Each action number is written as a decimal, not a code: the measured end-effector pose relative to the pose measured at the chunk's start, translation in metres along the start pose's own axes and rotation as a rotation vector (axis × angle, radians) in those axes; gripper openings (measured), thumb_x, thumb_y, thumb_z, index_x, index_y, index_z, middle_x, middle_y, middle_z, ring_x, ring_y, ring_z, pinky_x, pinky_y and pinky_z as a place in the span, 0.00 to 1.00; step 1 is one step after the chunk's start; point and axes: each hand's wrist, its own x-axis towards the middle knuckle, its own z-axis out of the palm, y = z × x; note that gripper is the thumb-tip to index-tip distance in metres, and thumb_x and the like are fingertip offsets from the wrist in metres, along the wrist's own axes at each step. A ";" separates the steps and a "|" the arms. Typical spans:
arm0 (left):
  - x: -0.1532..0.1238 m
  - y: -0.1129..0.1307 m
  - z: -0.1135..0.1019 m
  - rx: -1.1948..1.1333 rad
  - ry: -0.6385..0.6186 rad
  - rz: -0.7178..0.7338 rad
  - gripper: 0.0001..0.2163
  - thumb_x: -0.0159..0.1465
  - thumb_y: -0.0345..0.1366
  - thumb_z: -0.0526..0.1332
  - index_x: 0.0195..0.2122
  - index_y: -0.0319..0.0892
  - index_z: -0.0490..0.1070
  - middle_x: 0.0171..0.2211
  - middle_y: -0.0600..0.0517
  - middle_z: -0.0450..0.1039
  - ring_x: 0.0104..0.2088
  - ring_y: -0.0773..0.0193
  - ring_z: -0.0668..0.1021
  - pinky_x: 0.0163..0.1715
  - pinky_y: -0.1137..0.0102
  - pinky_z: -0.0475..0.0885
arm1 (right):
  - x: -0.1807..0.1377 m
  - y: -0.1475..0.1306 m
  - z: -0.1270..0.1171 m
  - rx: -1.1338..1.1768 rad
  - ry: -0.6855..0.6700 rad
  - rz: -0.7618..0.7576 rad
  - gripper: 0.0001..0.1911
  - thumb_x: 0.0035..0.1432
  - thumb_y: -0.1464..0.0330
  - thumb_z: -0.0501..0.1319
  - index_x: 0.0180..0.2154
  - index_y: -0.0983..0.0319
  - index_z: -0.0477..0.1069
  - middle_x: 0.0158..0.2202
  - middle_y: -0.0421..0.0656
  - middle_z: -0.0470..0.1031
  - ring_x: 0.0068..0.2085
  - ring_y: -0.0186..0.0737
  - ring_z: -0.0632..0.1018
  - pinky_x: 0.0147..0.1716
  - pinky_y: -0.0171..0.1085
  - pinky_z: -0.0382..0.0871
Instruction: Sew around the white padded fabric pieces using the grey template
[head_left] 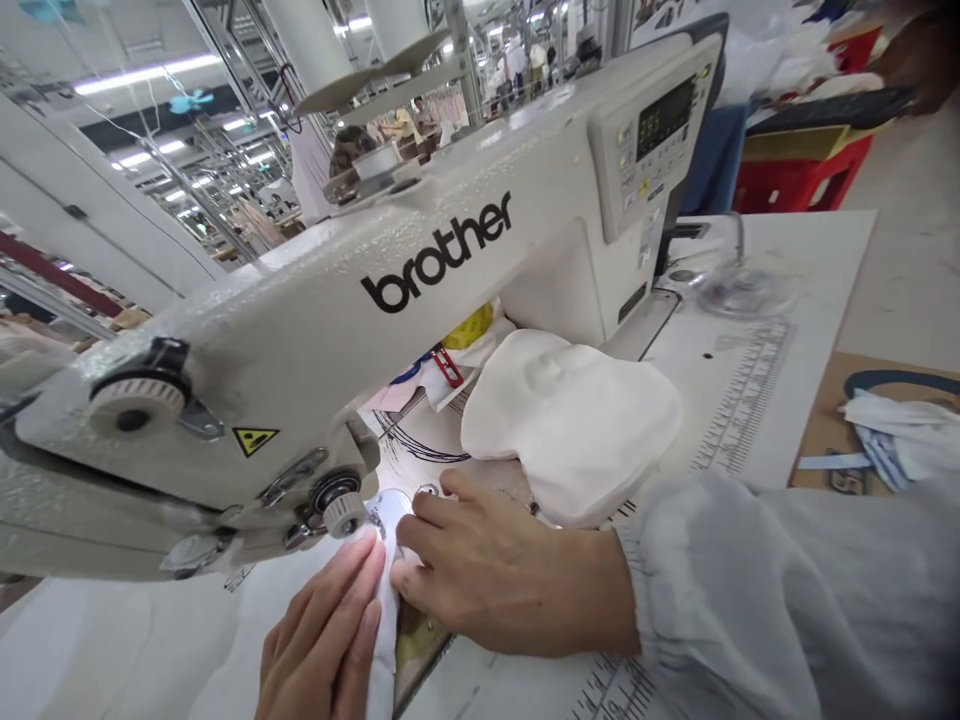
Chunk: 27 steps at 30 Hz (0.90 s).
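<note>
A white piece of fabric [384,640] lies under the needle end of a sewing machine [360,310]. On top of it, my left hand [330,630] rests with its fingers stretched out side by side, fingertips close to the lit needle area. My right hand [495,560] is at the fabric's right edge, its fingers bent and the thumb and forefinger closed at that edge. The presser foot and needle are mostly hidden behind the machine head and my fingers. Just beyond my right hand sits a pile of white cut pieces [570,420].
Under the machine arm are a yellow item [471,328], a red clip-like object [448,368] and dark loose threads [420,445]. A printed ruler [742,400] runs along the table at right. Red crates [802,175] stand behind; a cardboard piece [847,430] lies beside the table.
</note>
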 end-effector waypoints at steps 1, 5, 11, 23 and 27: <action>0.000 0.001 0.000 0.003 0.002 -0.011 0.25 0.68 0.35 0.52 0.67 0.53 0.55 0.62 0.55 0.68 0.57 0.63 0.75 0.44 0.70 0.77 | 0.000 0.000 0.000 0.000 -0.004 0.005 0.09 0.66 0.75 0.54 0.33 0.64 0.70 0.34 0.45 0.69 0.36 0.42 0.67 0.38 0.43 0.58; 0.001 0.006 0.001 0.003 0.001 -0.061 0.25 0.68 0.35 0.52 0.66 0.53 0.55 0.62 0.55 0.68 0.58 0.63 0.74 0.44 0.70 0.77 | 0.000 -0.001 0.003 0.002 0.010 0.017 0.08 0.66 0.75 0.55 0.33 0.63 0.69 0.35 0.45 0.69 0.36 0.42 0.67 0.38 0.44 0.58; -0.002 0.007 0.004 0.033 -0.010 -0.104 0.25 0.68 0.36 0.52 0.67 0.54 0.54 0.61 0.54 0.69 0.57 0.62 0.75 0.42 0.69 0.76 | -0.002 0.000 0.007 0.019 0.029 0.049 0.09 0.67 0.74 0.53 0.33 0.63 0.68 0.36 0.45 0.69 0.36 0.43 0.67 0.38 0.43 0.57; 0.004 0.021 0.003 0.042 0.039 -0.166 0.21 0.70 0.37 0.50 0.64 0.51 0.58 0.59 0.55 0.71 0.57 0.65 0.74 0.46 0.69 0.71 | -0.001 -0.001 0.004 0.035 -0.005 0.070 0.07 0.65 0.75 0.55 0.35 0.63 0.69 0.36 0.45 0.68 0.38 0.45 0.66 0.39 0.44 0.56; 0.004 0.022 0.001 0.075 0.005 -0.194 0.21 0.70 0.36 0.50 0.64 0.52 0.58 0.60 0.55 0.70 0.57 0.65 0.74 0.46 0.69 0.72 | -0.001 -0.002 0.005 0.032 -0.006 0.072 0.07 0.65 0.75 0.55 0.35 0.63 0.69 0.35 0.45 0.68 0.37 0.44 0.65 0.38 0.43 0.55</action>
